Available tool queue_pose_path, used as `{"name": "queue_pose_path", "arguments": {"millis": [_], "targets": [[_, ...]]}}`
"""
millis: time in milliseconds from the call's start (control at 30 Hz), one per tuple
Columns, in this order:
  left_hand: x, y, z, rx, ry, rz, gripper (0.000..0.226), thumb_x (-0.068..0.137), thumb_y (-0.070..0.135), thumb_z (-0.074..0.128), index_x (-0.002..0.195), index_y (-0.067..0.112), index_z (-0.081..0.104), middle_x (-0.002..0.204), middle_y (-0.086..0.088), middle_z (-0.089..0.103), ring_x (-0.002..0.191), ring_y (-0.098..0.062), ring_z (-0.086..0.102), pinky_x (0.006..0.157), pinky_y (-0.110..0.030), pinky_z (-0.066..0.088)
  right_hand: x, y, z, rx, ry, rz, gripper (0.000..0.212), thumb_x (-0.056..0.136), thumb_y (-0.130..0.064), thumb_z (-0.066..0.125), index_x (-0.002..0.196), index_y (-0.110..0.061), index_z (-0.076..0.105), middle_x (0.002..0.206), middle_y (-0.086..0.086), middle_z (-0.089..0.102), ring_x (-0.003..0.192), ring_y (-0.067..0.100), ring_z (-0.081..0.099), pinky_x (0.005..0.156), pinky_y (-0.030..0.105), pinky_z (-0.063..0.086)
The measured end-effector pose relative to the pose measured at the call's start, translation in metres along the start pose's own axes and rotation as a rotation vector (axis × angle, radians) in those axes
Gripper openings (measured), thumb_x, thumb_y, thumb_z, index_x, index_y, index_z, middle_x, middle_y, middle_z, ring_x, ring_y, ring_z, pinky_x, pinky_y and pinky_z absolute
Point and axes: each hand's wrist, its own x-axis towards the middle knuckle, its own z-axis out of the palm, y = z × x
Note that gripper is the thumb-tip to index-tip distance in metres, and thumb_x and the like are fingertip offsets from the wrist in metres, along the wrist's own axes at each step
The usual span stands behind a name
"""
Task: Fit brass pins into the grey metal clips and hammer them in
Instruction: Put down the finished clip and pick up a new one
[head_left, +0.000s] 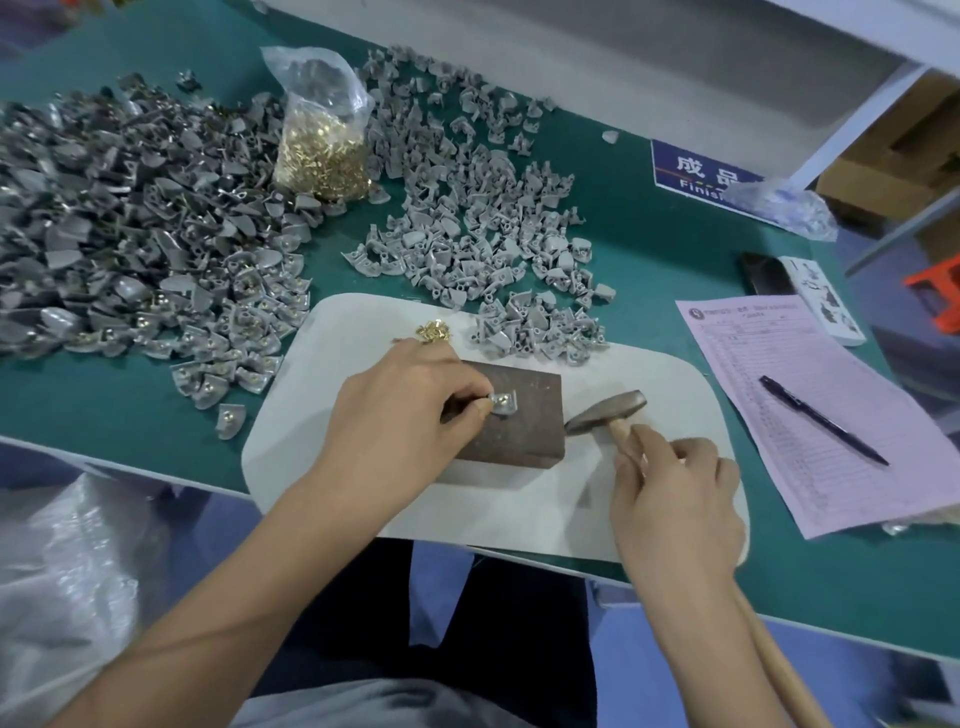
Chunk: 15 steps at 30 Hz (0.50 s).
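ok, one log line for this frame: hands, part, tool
left hand: pinches grey clip on metal block | right hand: grips hammer, head resting beside block | brass pin: seated in clip

Showing two bare forearms, left hand (410, 402) and right hand (675, 499) ungloved, ringless. Wearing grey top (363, 701) at frame bottom. Wearing dark trousers (498, 623) beneath.

1 head-worn wide-angle view; looks forward and steeply down, close over the green table (649, 270)
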Motion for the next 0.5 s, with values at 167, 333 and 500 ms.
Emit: {"name": "queue_pose_path", "arguments": {"millis": [167,333,500], "targets": [[-0.016,-0.005,-0.001,-0.104,0.042,-0.001,0.004,0.089,0.037,0.068,0.092,0.037,0.07,0.089,0.019,0.057,0.092,-0.003,0.046,0.064,-0.026,0.041,-0.003,-0.042,-0.008,0.216,0.27,-0.346,0.027,0.095,-0.04,0.061,0.119,-0.029,0.07,0.103,-0.004,0.069,0.102,0.029,0.057,0.09,0.046,0.037],[-0.033,-0.024,-0.012,-0.111,0.198,-0.054,0.005,0.083,0.033,0.071,0.088,0.032,0.071,0.087,0.014,0.061,0.086,-0.01,0.052,0.064,-0.031,0.05,-0.008,-0.098,0.001,0.363,0.172,-0.723,0.017,0.094,-0.032,0.067,0.108,-0.03,0.076,0.1,-0.012,0.069,0.099,0.022,0.057,0.081,0.043,0.043],[-0.062,-0.07,-0.031,-0.054,0.348,-0.162,0.01,0.084,0.023,0.077,0.092,0.028,0.073,0.088,0.014,0.063,0.086,-0.013,0.057,0.065,-0.03,0.048,-0.02,-0.151,0.02,0.382,0.102,-0.9,0.01,0.096,-0.033,0.066,0.097,-0.03,0.075,0.097,-0.014,0.069,0.097,0.019,0.058,0.083,0.041,0.039]]}}
